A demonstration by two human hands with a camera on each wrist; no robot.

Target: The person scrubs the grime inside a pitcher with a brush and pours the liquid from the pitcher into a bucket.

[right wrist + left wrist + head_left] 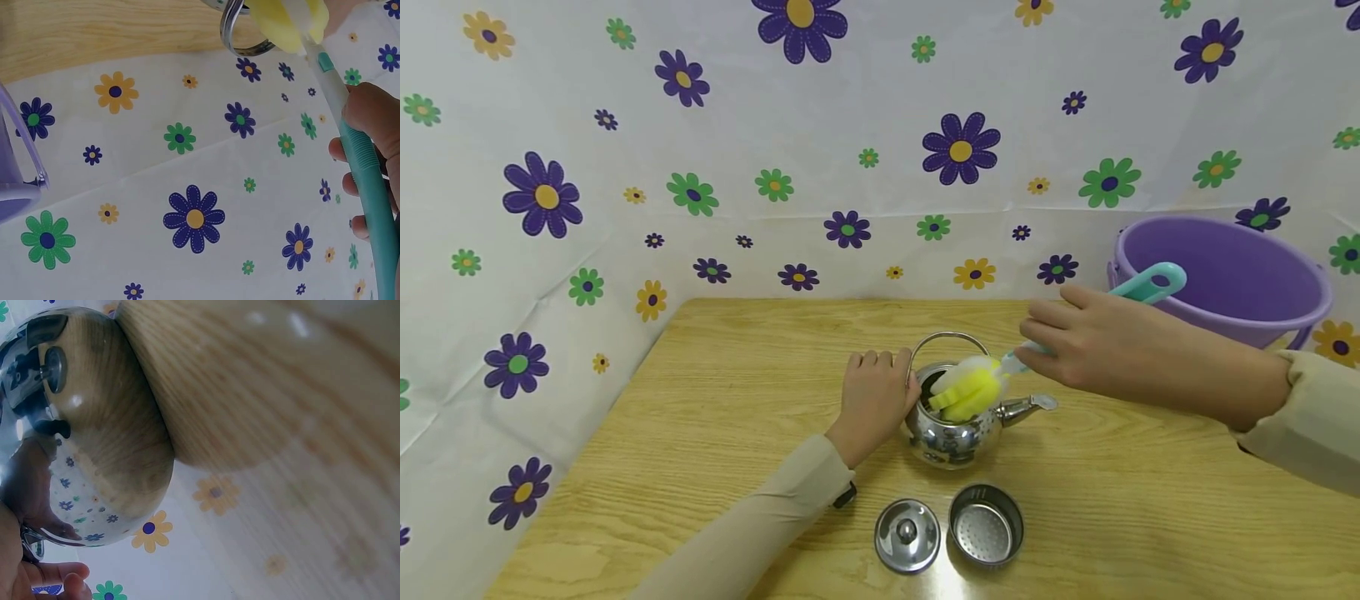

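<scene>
A shiny metal teapot [951, 443] stands on the table with its spout to the right and its top uncovered. At its left side, my left hand [874, 398] holds it by the rim beside the base of the hoop handle [953, 335]. My right hand [1078, 337] grips the teal handle [365, 181] of a sponge brush. The brush's yellow and white sponge head [973, 393] sits in the teapot's mouth, partly above the rim. In the left wrist view the teapot's polished side [112, 425] shows close up, with the left fingers [59, 573] below it.
In front of the teapot lie a round metal lid [907, 536] with a knob and a perforated metal strainer cup [986, 525]. A purple bucket [1225, 312] stands at the back right, behind the right forearm. A flowered sheet [865, 108] hangs behind the wooden table [737, 367].
</scene>
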